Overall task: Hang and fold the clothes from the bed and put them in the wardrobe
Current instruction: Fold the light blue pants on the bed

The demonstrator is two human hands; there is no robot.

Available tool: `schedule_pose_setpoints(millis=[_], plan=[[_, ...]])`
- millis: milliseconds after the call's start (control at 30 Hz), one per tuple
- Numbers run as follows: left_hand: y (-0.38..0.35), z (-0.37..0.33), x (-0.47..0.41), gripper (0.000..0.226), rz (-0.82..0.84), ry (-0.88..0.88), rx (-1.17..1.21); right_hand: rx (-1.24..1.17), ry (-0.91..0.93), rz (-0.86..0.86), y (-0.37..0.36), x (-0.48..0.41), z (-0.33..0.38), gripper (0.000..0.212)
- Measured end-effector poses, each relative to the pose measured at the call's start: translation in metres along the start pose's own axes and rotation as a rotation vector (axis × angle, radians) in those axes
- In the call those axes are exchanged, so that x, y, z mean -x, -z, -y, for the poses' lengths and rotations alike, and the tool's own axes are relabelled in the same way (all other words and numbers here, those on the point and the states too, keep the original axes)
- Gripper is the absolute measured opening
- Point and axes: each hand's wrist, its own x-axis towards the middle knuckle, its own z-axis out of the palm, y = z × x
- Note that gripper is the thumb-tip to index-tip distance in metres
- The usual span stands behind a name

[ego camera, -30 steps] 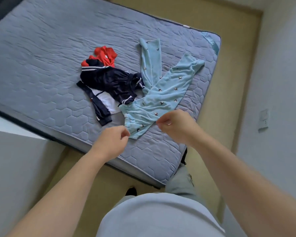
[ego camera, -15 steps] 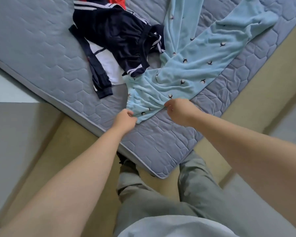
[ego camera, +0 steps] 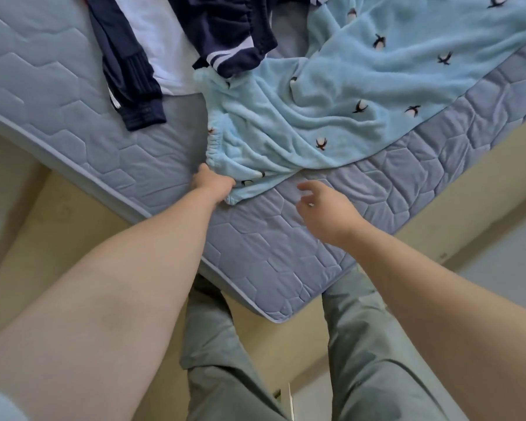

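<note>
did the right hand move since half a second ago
Yes. The right hand has come off the light blue fleece trousers and drawn back toward the near corner of the grey quilted mattress.

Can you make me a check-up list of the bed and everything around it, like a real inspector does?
Surface: quilted grey mattress, its corner nearest the person.
Job's things: light blue penguin trousers, rumpled; navy and white clothes lying over their edge.
Clutter: nothing seen.
Hands: left hand grips the trousers' waistband; right hand open above the mattress, holding nothing.
Cables: nothing seen.
Surroundings: yellowish floor; the person's grey trouser legs.
</note>
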Motion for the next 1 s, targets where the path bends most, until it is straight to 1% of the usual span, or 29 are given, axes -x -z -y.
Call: schedule_pose_setpoints(millis=[67, 100, 167, 200, 267, 333, 367, 400, 467, 567, 633, 700, 767, 867, 1000], plan=[[0.001, 0.0, -0.002, 0.07, -0.064, -0.033, -0.057, 0.029, -0.01, 0.01, 0.001, -0.008, 0.0, 0.046], [0.003, 0.0, 0.0, 0.064, -0.073, -0.057, -0.077, 0.042, -0.012, 0.014, 0.002, -0.009, 0.001, 0.047], [0.008, 0.001, 0.014, 0.043, -0.042, -0.121, -0.116, 0.07, -0.012, 0.02, 0.006, -0.007, 0.005, 0.048], [0.011, 0.003, 0.026, 0.033, -0.033, -0.161, -0.16, 0.077, -0.011, 0.021, 0.009, -0.003, 0.008, 0.049], [0.021, 0.004, 0.062, 0.026, -0.08, -0.293, -0.321, 0.081, -0.012, 0.022, 0.015, 0.01, 0.016, 0.051], [0.033, 0.0, 0.108, 0.022, -0.154, -0.524, -0.443, 0.084, 0.007, 0.009, 0.027, 0.031, 0.026, 0.053], [0.04, -0.005, 0.135, 0.023, -0.133, -0.632, -0.428, 0.08, 0.014, 0.001, 0.034, 0.044, 0.031, 0.055], [0.048, -0.01, 0.162, 0.025, -0.073, -0.717, -0.384, 0.079, 0.026, -0.013, 0.044, 0.059, 0.036, 0.056], [0.065, -0.022, 0.214, 0.027, 0.018, -0.863, -0.368, 0.08, 0.053, -0.064, 0.063, 0.091, 0.046, 0.057], [0.094, -0.045, 0.287, 0.028, -0.001, -1.066, -0.453, 0.063, 0.108, -0.177, 0.093, 0.142, 0.057, 0.054], [0.112, -0.059, 0.33, 0.027, -0.026, -1.157, -0.477, 0.046, 0.146, -0.252, 0.111, 0.175, 0.062, 0.055], [0.128, -0.073, 0.368, 0.022, -0.034, -1.196, -0.426, 0.006, 0.187, -0.325, 0.124, 0.207, 0.067, 0.057], [0.142, -0.088, 0.4, 0.016, -0.008, -1.198, -0.315, -0.069, 0.244, -0.42, 0.133, 0.237, 0.07, 0.058], [0.163, -0.108, 0.441, 0.026, 0.046, -1.192, -0.115, -0.21, 0.287, -0.56, 0.136, 0.278, 0.072, 0.062], [0.19, -0.121, 0.494, 0.029, 0.069, -1.269, 0.039, -0.395, 0.3, -0.681, 0.132, 0.322, 0.067, 0.066]])
